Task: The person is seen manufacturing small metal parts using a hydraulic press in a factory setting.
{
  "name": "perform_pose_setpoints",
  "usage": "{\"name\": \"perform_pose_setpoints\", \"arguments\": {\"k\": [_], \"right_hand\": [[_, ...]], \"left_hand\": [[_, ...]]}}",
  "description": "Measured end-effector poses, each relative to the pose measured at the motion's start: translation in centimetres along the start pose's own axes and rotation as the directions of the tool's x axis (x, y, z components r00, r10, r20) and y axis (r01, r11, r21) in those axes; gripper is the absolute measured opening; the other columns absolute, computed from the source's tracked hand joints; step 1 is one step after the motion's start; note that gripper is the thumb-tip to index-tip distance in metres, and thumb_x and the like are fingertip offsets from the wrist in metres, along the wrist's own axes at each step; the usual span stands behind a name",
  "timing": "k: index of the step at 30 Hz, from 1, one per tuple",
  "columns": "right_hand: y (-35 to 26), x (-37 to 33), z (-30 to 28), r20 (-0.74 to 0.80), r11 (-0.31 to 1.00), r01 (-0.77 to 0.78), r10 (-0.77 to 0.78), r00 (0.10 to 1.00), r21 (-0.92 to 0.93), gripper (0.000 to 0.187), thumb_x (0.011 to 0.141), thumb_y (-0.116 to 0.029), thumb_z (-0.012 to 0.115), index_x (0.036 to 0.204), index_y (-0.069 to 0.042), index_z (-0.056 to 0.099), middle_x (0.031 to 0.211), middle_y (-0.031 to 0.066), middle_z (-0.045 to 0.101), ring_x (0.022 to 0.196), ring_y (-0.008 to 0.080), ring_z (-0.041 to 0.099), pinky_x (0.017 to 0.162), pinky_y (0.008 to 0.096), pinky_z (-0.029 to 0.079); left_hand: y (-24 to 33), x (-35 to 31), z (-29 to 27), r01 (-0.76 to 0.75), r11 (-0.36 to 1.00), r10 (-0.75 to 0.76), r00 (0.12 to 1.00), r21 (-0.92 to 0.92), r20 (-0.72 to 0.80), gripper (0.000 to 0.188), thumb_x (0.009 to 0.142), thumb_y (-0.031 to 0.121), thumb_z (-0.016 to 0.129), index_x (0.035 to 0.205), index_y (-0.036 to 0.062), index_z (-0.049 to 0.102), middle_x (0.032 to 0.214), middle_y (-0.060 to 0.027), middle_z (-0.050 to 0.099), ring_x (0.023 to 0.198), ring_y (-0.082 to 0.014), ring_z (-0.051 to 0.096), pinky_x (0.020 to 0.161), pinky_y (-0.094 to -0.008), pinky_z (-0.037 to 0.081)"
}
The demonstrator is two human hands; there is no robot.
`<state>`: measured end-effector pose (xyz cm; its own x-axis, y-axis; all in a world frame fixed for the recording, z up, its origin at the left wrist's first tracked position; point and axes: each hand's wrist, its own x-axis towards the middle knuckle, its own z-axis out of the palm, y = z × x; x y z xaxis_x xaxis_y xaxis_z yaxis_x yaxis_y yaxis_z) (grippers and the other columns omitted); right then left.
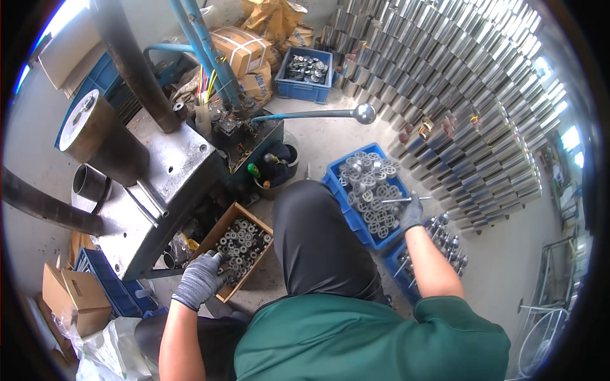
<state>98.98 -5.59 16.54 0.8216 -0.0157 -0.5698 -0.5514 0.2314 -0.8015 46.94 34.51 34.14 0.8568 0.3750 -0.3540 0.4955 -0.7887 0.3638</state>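
Note:
My left hand [202, 279], in a grey knit glove, reaches over the near edge of a wooden box [215, 239]. The box holds many small round metal parts [244, 246] with center holes. Its fingers are apart at the parts; whether they touch one is hard to make out. In my right hand [412, 213], also gloved, is a thin metal rod [395, 200], held level at the right side of a blue crate [343, 202]. Round, spoked metal end covers [368, 184] fill that crate.
A second blue crate [399, 270] with metal shafts stands by my right forearm. To the left is a press-like machine [175, 159] with a ball-ended lever [363, 114]. Stacked shiny metal cylinders [445, 95] rise at the right. Behind stands a blue bin [305, 82] of metal parts.

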Motion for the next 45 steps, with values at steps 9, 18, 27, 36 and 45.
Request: {"name": "perform_pose_setpoints", "arguments": {"k": [9, 18, 27, 36, 45], "right_hand": [[2.9, -2.1, -0.4, 0.021, 0.991, 0.007, -0.01, 1.0, 0.133, 0.032, 0.103, -0.045, 0.063, 0.113, -0.014, 0.063, 0.091, 0.0085, 0.075, 0.07, 0.0241, 0.075, 0.052, 0.0342, 0.059], [4.8, -2.5, -1.3, 0.567, 0.269, 0.798, -0.585, 0.58, -0.54, 0.037, 0.109, -0.035, 0.06, 0.121, -0.001, 0.069, 0.107, 0.0102, 0.076, 0.093, 0.0188, 0.073, 0.083, 0.0323, 0.057], [6.0, -4.2, 0.3, 0.561, 0.223, 0.778, -0.581, 0.59, -0.588, 0.041, 0.104, -0.031, 0.07, 0.13, 0.0, 0.067, 0.122, 0.0154, 0.072, 0.114, 0.0268, 0.067, 0.102, 0.0365, 0.05], [8.8, -1.7, 1.8, 0.356, 0.259, 0.568, -0.563, 0.746, -0.781, 0.074, 0.088, -0.047, 0.082, 0.141, 0.001, 0.06, 0.143, 0.0184, 0.063, 0.139, 0.032, 0.054, 0.121, 0.0418, 0.039], [7.2, 5.7, 0.7, 0.289, -0.176, 0.23, -0.628, 0.723, -0.957, 0.038, 0.095, -0.035, 0.06, 0.115, -0.007, 0.076, 0.124, 0.0203, 0.073, 0.124, 0.0373, 0.065, 0.106, 0.0445, 0.05]], "left_hand": [[-1.1, -0.1, 1.2, 0.008, 1.0, -0.008, 1.0, -0.01, 0.029, 0.04, 0.096, 0.036, 0.072, 0.128, 0.01, 0.071, 0.113, -0.0205, 0.067, 0.108, -0.0401, 0.067, 0.095, -0.0522, 0.054], [-0.3, -0.1, 0.3, 0.044, 0.999, -0.043, 0.998, -0.017, 0.047, 0.045, 0.093, 0.032, 0.076, 0.129, 0.0058, 0.071, 0.119, -0.022, 0.069, 0.111, -0.043, 0.067, 0.098, -0.0506, 0.054], [-0.5, -0.3, 0.7, 0.014, 1.0, -0.014, 0.999, -0.009, 0.038, 0.042, 0.093, 0.03, 0.075, 0.127, 0.0058, 0.07, 0.113, -0.0226, 0.067, 0.108, -0.0435, 0.067, 0.095, -0.0519, 0.054], [-1.1, -0.2, 1.4, 0.02, 1.0, -0.02, 0.999, 0.002, 0.042, 0.043, 0.094, 0.032, 0.075, 0.13, 0.0084, 0.07, 0.114, -0.0225, 0.067, 0.108, -0.0432, 0.067, 0.096, -0.0518, 0.054], [0.1, 1.9, 1.5, -0.028, 1.0, 0.028, 0.998, -0.008, 0.061, 0.045, 0.093, 0.033, 0.075, 0.13, 0.0086, 0.069, 0.115, -0.023, 0.067, 0.11, -0.043, 0.067, 0.097, -0.0522, 0.054]]}}
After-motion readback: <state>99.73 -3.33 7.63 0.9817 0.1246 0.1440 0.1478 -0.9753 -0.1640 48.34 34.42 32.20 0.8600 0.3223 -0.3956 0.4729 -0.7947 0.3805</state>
